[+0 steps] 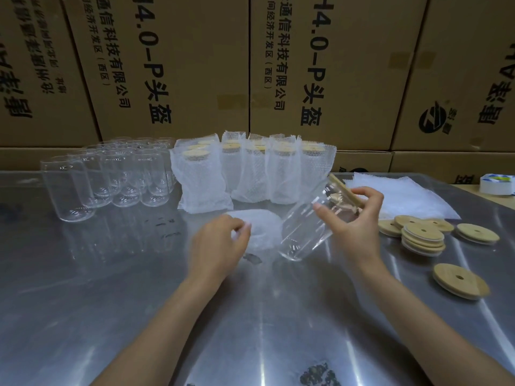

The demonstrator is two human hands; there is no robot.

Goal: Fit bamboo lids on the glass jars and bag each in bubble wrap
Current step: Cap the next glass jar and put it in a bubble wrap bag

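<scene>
My right hand (pixel 355 218) grips a clear glass jar (pixel 303 228) that is tilted, base down-left, with a bamboo lid (pixel 344 189) on its mouth. My left hand (pixel 220 240) pinches the edge of a bubble wrap bag (pixel 263 228) lying on the metal table just left of the jar's base. Loose bamboo lids (pixel 422 235) are piled to the right, and one more lid (pixel 459 280) lies nearer me. Several bare jars (pixel 111 176) stand at the back left. Several bagged, lidded jars (pixel 250 168) stand at the back middle.
Flat bubble wrap bags (pixel 404 196) lie at the back right beside a tape roll (pixel 497 183). Stacked cardboard cartons (pixel 250 65) wall off the far side of the reflective metal table (pixel 111 302).
</scene>
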